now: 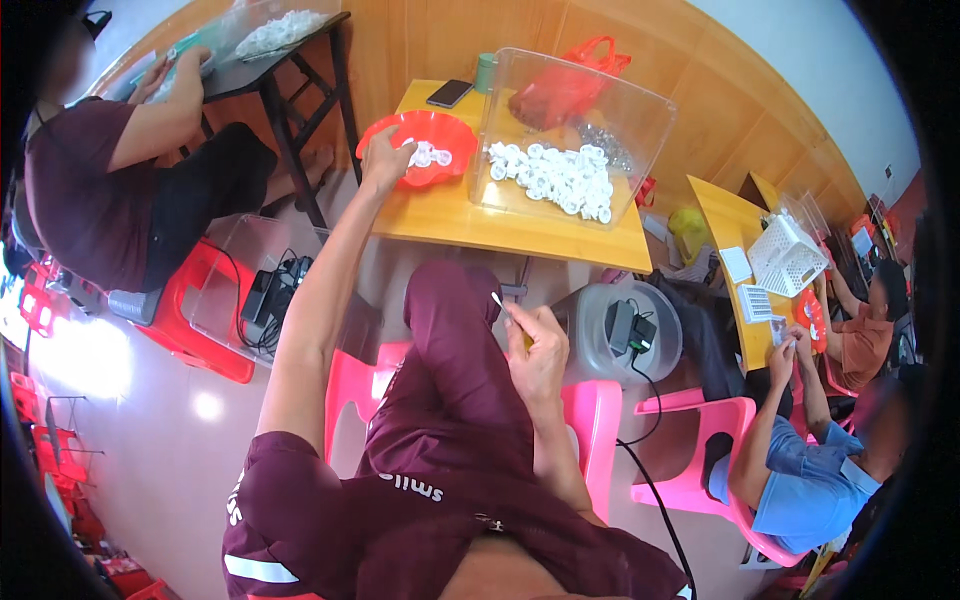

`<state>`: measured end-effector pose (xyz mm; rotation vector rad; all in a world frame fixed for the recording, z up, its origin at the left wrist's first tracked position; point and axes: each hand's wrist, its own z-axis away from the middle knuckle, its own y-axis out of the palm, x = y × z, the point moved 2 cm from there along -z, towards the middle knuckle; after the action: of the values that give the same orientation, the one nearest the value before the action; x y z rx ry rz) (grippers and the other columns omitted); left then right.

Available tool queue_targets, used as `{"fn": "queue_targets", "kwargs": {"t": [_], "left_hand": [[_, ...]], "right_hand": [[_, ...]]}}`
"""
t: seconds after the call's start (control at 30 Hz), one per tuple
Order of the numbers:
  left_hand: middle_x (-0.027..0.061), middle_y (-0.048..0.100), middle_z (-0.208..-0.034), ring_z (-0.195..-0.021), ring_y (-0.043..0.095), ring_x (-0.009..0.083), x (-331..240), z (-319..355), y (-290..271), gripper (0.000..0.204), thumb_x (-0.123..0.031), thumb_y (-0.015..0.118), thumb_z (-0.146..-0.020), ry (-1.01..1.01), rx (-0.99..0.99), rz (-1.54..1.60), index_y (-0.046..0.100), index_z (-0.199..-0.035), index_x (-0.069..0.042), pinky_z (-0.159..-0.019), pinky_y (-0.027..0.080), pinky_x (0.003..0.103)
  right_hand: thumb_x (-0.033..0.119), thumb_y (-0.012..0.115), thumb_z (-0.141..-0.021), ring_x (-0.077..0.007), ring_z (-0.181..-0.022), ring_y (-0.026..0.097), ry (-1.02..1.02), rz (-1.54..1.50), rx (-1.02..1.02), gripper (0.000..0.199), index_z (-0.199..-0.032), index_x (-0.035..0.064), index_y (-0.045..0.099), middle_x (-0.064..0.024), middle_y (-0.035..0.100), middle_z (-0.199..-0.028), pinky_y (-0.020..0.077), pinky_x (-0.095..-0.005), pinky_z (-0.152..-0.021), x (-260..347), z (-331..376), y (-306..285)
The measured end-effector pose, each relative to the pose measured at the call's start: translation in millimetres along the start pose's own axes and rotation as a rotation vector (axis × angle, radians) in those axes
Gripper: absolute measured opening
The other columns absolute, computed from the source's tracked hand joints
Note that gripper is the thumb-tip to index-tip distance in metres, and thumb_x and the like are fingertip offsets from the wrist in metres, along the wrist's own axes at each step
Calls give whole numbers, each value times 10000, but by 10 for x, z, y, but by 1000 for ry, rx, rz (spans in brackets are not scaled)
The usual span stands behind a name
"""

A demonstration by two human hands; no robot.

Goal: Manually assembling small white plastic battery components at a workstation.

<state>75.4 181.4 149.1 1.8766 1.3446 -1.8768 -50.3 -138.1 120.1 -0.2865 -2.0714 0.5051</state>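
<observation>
Left hand (383,158): arm fully outstretched forward, fingers curled downward. Right hand (535,350): drawn near the lap, fingers pinched closed.

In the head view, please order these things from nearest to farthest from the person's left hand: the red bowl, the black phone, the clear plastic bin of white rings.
Measured from the left hand, which reaches to the table:
1. The red bowl, directly under the fingers at its left rim.
2. The black phone, beyond the bowl, toward the table's far edge.
3. The clear plastic bin of white rings, to the right of the bowl.
</observation>
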Motion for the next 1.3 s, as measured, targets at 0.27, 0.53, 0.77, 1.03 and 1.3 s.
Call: {"fn": "queue_targets", "kwargs": {"t": [0.27,0.53,0.77,1.03,1.3], "left_hand": [[73,647,-894,-626,599,103,360,1375,194,256,-147,600,-856,-72,-22,386,625,-1046,22,-570,460,223],[147,489,-1285,-1231,412,361,500,2406,586,381,-66,630,-721,508,-69,-90,620,-1102,-44,-1017,326,450],[146,531,-1242,-1229,430,356,379,2591,488,341,-162,599,-744,633,-49,54,646,-1054,-29,-1021,322,471],[151,566,-1083,-1004,545,311,328,2501,321,258,45,559,-791,458,-205,193,635,-1030,-17,-863,448,369],[164,586,-1034,-994,562,306,501,1908,292,254,-26,573,-817,360,-240,195,602,-1068,8,-891,430,347]], "right_hand": [[0,649,-762,-138,-574,501,39,-177,20,216,-974,15,686,-70,529,-670,396,-288,-543,-132,49,240],[-14,670,-748,-103,-664,489,6,-313,203,329,-1074,-26,634,-53,540,-788,399,-233,-602,-81,119,378],[-17,634,-774,-104,-629,524,-85,-310,197,321,-1095,-14,634,-63,562,-762,427,-232,-552,108,148,328],[11,660,-759,-205,-667,558,56,-324,238,298,-1057,18,653,-109,565,-749,445,-304,-622,81,193,335],[1,665,-753,-208,-626,543,17,-312,246,290,-1042,16,655,-108,554,-730,431,-312,-583,134,195,324]]}}
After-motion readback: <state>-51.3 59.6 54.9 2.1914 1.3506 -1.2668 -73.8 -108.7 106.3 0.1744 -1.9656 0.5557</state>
